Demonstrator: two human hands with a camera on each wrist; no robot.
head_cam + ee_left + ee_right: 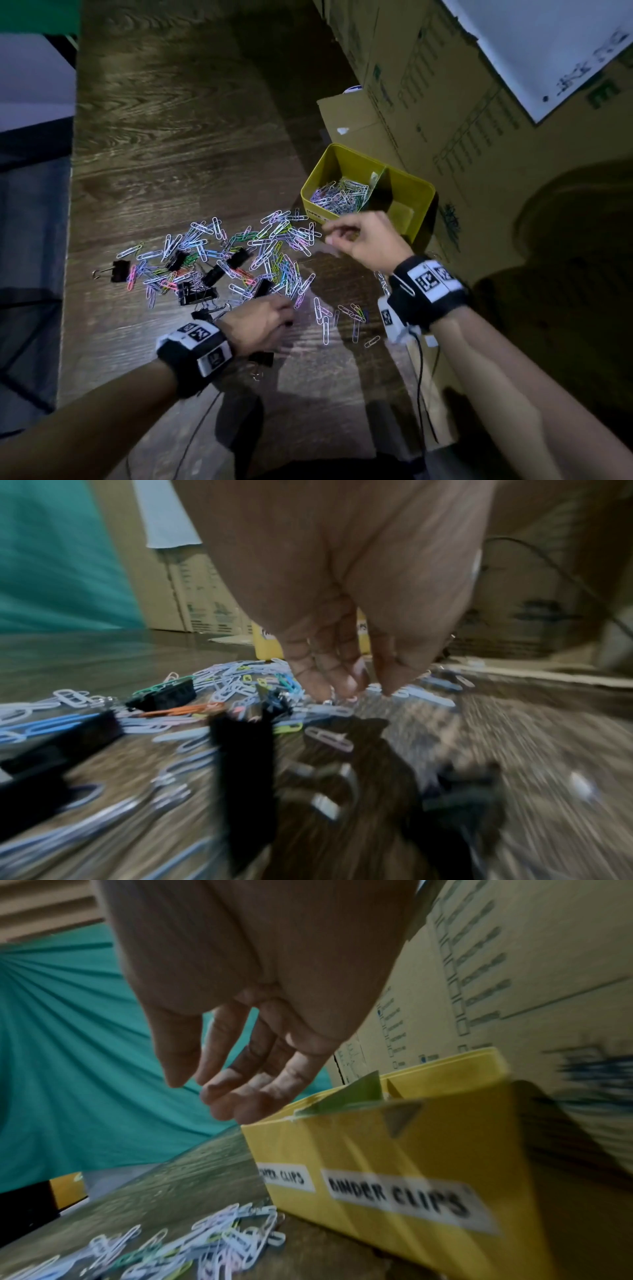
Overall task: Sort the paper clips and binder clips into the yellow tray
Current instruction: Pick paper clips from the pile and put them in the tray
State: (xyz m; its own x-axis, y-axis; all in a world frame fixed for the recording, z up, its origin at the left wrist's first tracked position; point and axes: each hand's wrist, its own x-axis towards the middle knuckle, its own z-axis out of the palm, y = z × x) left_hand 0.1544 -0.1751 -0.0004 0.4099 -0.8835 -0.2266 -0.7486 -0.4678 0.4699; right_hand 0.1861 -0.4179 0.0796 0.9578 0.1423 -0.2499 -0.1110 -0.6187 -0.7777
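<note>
A: Where are the clips?

B: The paper clips [239,253] lie in a loose, many-coloured heap on the wooden counter [171,137], too many and too tangled to count. A second batch already sits in the left compartment of the tray [416,202], which stands just right of the heap. The right compartment looks empty. Labels on its front read "paper clips" and "binder clips".

A: And the binder clips?

B: About seven black binder clips [120,270] lie among the heap, some half buried, so the count is rough.

A: How would they handle?

B: Paper clips are likely light, thin and slippery, and hook together; a fingertip pinch suits them. Binder clips seem stiffer and heavier; best taken by the black body.

A: The hands?

B: The left hand [263,322] reaches down at the heap's near edge, fingertips [346,685] drawn together; whether it pinches a clip I cannot tell. The right hand [363,236] hovers by the tray's front wall, fingers loosely curled, holding nothing visible.
</note>
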